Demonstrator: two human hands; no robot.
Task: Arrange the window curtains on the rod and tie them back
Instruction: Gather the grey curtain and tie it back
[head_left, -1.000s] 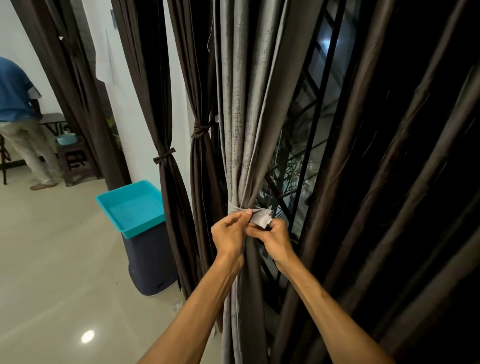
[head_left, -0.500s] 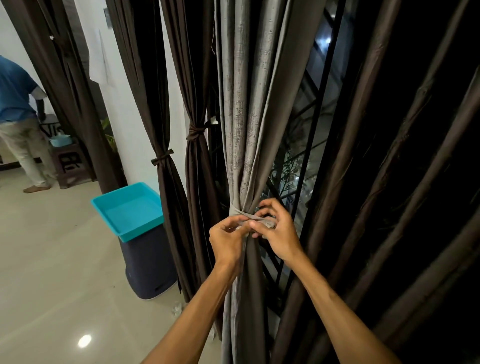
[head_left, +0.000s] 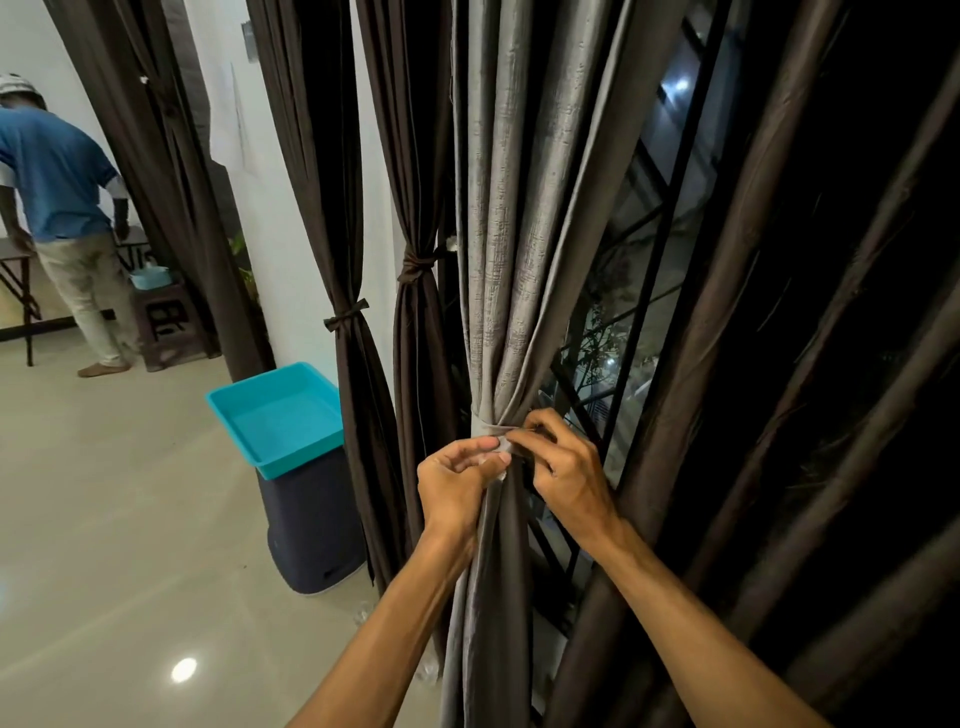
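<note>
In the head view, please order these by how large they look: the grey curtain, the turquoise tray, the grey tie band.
1. grey curtain, largest by far.
2. turquoise tray, though it stands farther off.
3. grey tie band, smallest; the left hand and right hand partly cover it.

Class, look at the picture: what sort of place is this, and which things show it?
Probably a room in a home: tied-back brown curtains hang beside a barred window, above a glossy floor with a teal-lidded bin.
</note>
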